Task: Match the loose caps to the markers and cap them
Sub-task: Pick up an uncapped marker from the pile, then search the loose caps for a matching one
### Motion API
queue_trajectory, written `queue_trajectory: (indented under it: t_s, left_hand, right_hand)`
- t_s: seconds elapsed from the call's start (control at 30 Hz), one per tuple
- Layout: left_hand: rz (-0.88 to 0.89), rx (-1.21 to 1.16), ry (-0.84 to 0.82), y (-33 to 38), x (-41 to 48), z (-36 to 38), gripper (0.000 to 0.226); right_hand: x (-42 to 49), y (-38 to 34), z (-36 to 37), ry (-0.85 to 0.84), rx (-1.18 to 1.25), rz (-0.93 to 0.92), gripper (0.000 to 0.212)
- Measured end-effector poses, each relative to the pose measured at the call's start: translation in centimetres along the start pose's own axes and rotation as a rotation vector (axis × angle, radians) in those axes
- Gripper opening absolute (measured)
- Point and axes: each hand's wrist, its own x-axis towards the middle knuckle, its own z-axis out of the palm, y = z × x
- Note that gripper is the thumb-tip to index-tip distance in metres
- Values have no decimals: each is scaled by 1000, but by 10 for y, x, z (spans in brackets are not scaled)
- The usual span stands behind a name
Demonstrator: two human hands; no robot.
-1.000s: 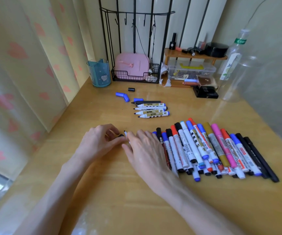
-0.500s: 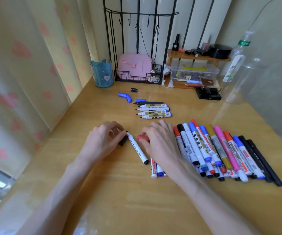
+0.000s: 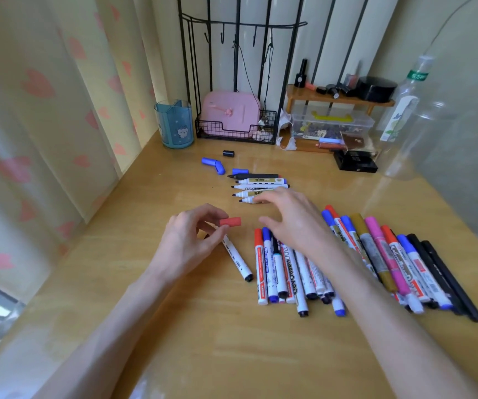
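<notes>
The left hand [image 3: 187, 240] pinches the little red cap [image 3: 230, 221], likely light, hard and slippery, best held by its sides; the right hand [image 3: 292, 217] has its grip released.

The left hand [image 3: 187, 243] has its fingers curled, thumb and fingertips pinching a red cap [image 3: 233, 221]. The right hand [image 3: 295, 218] is stretched forward palm down, fingers loosely straight and spread, holding nothing. Both bare forearms come in from the lower edge, angled toward each other.
</notes>
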Motion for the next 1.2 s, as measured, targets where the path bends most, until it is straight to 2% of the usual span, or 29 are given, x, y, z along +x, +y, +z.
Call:
queue_trajectory:
  t_s: [0.17,0.23,0.3,0.37,0.5,0.7,0.83,1.0,1.2]
  left_hand:
    - [1,39,-19,1,-1,1,15]
    - [15,39,-10,1,-1,1,15]
    - [19,31,8,0,0,1,18]
    - [21,35,26,-1,1,1,24]
    - [-3,31,34,-2,2,3,23]
    - [-60,-152,13,1,4,-6,19]
    - [-52,-181,-3,3,4,-5,19]
    - [-14,-198,-74,6,1,-2,19]
    - [33,-212,-39,11,-3,1,20]
  right_hand:
    - [39,22,-1,-82,-142,101,46]
    - [47,25,-1,-116,-148,108,41]
    - [51,30,0,-69,-140,103,32]
    - [52,32,-1,-52,-154,106,32]
    - [52,31,-2,-148,-137,101,26]
    - [11,25,-20,-13,87,-14,19]
    - [-10,32,-14,75,135,-135,12]
    - [-19,30,-8,118,145,-215,13]
    - [-30,20,-2,146,155,-252,15]
